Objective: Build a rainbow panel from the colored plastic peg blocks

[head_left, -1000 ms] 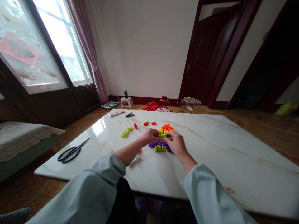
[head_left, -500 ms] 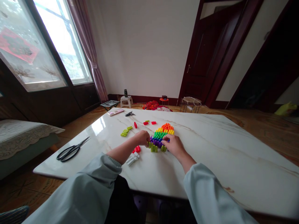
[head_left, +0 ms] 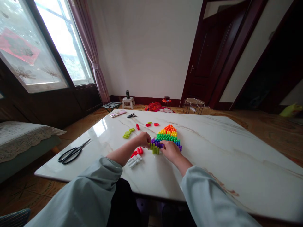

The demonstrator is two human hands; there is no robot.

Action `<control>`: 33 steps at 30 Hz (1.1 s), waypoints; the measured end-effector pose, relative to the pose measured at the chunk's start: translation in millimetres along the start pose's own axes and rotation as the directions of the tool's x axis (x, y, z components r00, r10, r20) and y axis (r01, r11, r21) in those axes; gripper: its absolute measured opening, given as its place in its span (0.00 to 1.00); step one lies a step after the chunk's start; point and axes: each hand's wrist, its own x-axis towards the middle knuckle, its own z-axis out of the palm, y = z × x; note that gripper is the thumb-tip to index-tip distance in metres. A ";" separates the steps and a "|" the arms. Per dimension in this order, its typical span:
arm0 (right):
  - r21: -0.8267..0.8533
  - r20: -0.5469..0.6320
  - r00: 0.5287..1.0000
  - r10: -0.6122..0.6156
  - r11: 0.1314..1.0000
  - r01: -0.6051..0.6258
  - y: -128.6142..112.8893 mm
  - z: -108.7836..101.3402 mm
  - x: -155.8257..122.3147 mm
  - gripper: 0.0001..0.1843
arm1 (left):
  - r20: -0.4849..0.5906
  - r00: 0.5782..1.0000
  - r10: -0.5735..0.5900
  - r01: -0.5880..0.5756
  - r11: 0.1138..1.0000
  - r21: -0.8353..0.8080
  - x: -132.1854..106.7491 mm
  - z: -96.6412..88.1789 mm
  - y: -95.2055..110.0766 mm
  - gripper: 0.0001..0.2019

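Observation:
A block of small rounded pieces lies on the white marble-patterned table, in bands of orange, yellow, green, blue and purple. Along its near edge runs a row of olive-green pieces. My left hand is closed in a pinch at the left end of that row, on an olive-green piece. At the row's right end my right hand bends over, its fingers drawn together against the olive and purple pieces. The hand itself hides whatever its fingertips hold.
Red pieces and white pieces lie beside my left forearm. Further left are loose olive-green pieces and black-handled scissors. Toward the far edge are a phone, a dark pair of pliers or clippers and more red pieces.
My right hand has moved left and slightly nearer along the olive-green row, uncovering blue and purple pieces at the right. My left hand has barely shifted, still at the row's left end.

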 end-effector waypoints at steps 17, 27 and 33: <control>-0.207 0.230 0.969 0.091 0.977 -0.043 -13.1 -9.5 -6.0 0.07 | -0.061 0.996 -0.071 0.034 0.879 -0.475 0.7 -2.6 0.9 0.10; -0.148 0.286 0.919 0.272 0.960 -0.238 2.7 -41.0 -10.8 0.06 | -0.054 0.995 -0.085 0.063 0.944 -0.325 1.2 3.6 -0.9 0.09; -0.223 0.229 0.904 0.362 0.923 -0.313 10.6 -45.8 -11.3 0.06 | -0.061 0.998 0.030 -0.037 0.993 -0.114 9.8 23.6 7.2 0.08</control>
